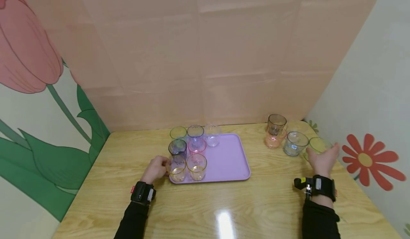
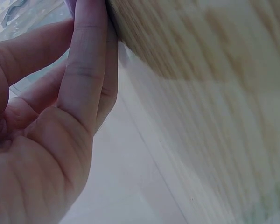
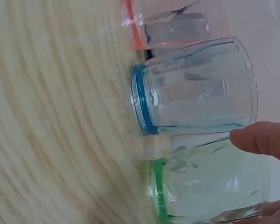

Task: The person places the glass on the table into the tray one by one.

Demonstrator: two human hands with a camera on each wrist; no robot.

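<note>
At the front left corner of the purple tray (image 1: 229,160), my left hand (image 1: 157,168) grips the tray's edge. In the left wrist view a sliver of purple shows between the thumb tip and the straighter fingers (image 2: 86,51). On the tray's left part stand several clear glasses, including a yellow-tinted glass (image 1: 196,168), a pink-tinted glass (image 1: 196,145) and a dark-rimmed glass (image 1: 177,148). Over at the right, my right hand (image 1: 323,159) holds a green-based glass (image 3: 214,182), its thumb at the rim. Beside it stands a blue-based glass (image 1: 295,143).
Behind the blue-based glass are an orange-pink glass (image 1: 273,139) and a smoky brown glass (image 1: 277,123). The wooden table (image 1: 192,207) meets a paper-covered back wall (image 1: 198,72) and a painted wall (image 1: 378,100) close on the right.
</note>
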